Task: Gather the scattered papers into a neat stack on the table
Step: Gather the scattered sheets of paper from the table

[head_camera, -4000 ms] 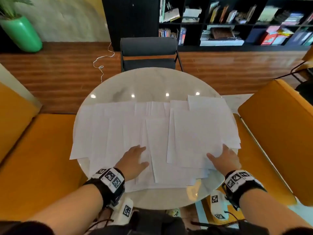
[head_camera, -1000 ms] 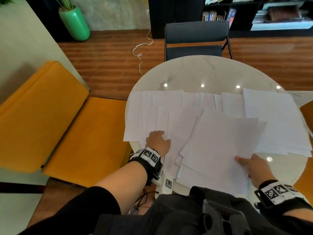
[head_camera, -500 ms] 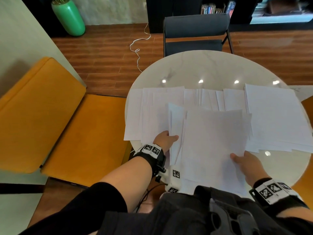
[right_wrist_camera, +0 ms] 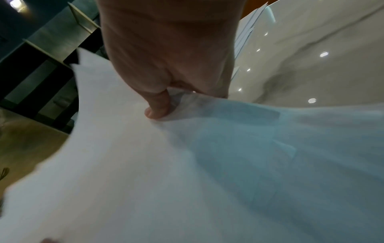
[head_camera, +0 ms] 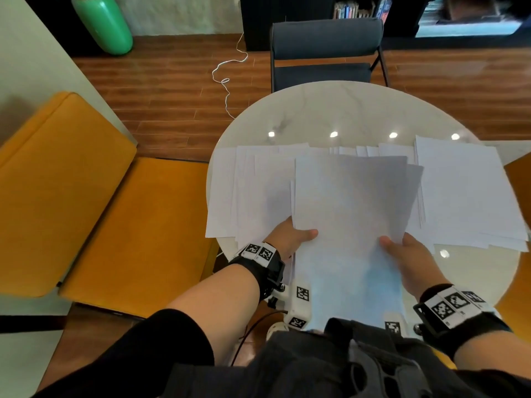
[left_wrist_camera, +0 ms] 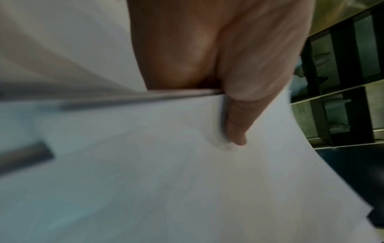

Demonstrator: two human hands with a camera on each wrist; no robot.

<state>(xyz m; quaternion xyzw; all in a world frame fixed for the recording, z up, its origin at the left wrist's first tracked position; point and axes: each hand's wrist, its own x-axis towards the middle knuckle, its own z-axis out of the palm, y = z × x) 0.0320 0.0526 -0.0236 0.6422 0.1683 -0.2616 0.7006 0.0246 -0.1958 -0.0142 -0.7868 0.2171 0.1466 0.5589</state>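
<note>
Roughly a third in. Surface (head_camera: 344,110) has loose sheets fanned far left (head_camera: 244,191) and a pile far right (head_camera: 465,196), ungathered. I've got a partial stack (head_camera: 350,219) lifted near centre, left hand (head_camera: 290,239) and right hand (head_camera: 408,257) each pinching a side edge, thumb on top

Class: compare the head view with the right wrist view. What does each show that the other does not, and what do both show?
Only the head view shows the left hand, the loose sheets at the table's left side, the grey chair and the green vase.

Only the right wrist view shows the right thumb's tip close up.

Both show the right hand holding the held bundle of papers and the marble table.
</note>
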